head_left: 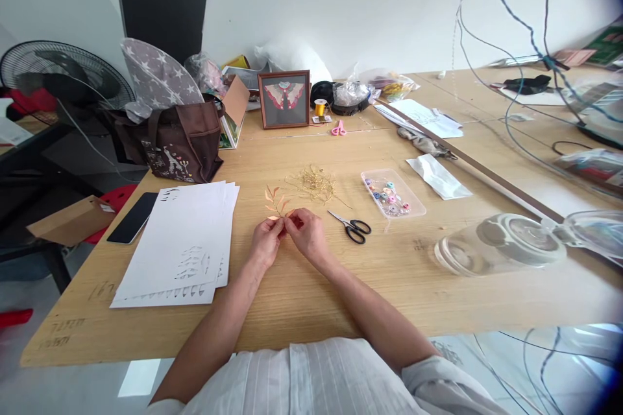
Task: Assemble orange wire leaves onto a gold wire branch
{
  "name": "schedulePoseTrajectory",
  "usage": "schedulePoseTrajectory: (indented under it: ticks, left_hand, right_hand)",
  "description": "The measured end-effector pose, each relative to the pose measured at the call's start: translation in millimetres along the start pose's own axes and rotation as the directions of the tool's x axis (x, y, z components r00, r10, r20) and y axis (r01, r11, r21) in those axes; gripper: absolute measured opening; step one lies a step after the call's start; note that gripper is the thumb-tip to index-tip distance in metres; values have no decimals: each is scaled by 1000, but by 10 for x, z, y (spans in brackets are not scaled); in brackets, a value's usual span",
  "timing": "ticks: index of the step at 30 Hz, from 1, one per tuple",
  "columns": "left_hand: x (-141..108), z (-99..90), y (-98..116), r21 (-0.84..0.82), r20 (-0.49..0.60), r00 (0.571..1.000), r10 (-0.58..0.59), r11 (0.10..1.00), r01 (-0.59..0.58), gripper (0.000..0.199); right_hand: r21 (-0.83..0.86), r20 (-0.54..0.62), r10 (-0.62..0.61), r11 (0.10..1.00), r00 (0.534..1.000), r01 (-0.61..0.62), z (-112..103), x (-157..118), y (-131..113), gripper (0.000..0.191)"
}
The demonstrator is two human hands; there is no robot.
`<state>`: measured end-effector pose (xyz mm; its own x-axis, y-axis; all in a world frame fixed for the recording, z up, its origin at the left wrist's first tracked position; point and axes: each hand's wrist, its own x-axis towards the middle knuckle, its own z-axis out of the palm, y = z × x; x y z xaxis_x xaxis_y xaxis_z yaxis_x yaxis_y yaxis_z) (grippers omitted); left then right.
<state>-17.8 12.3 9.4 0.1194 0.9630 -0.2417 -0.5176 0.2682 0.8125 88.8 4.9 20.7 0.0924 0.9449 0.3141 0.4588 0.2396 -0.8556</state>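
My left hand (pixel 267 238) and my right hand (pixel 306 231) meet near the middle of the table, fingertips pinched together on the lower part of a small orange leafy sprig (pixel 276 201). Its leaves stick up beyond my fingers. Behind my hands lies a loose tangle of gold wire (pixel 316 184). Scissors with black handles (pixel 354 229) rest just right of my right hand, partly spread. Farther right is a clear plastic tray (pixel 392 193) holding several coloured beads. White sheets with pencil drawings (pixel 182 240) lie to the left.
A black phone (pixel 132 218) lies beside the sheets. A clear jar (pixel 496 246) lies at the right, near a long brown strip (pixel 467 159). Toward the back are a framed picture (pixel 285 99), pink scissors (pixel 339 128), a yellow thread spool (pixel 320 107) and a brown bag (pixel 185 142).
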Motion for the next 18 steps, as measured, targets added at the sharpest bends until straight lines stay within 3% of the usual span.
schedulePoseTrajectory:
  ticks: [7,10,13,18]
  left_hand:
    - [12,-13,1,-67,-11,999,-43,997,42,29]
    - [37,-47,8,-65,-63,998,-23,998,19,27]
    - [61,-79,17,-72,-110,994,8,997,-16,27]
    - [56,-69,18,-90,-62,998,28,995,-33,24]
  right_hand:
    - [-23,8,-35,999,999,35,11,-9,15,10]
    - [-4,10,-12,1000,1000,12,12,-8,21,13]
    - [23,31,30,999,999,-30,20,-15,11,14]
    - [199,154,162,961,975,-191,39,-20,-11,19]
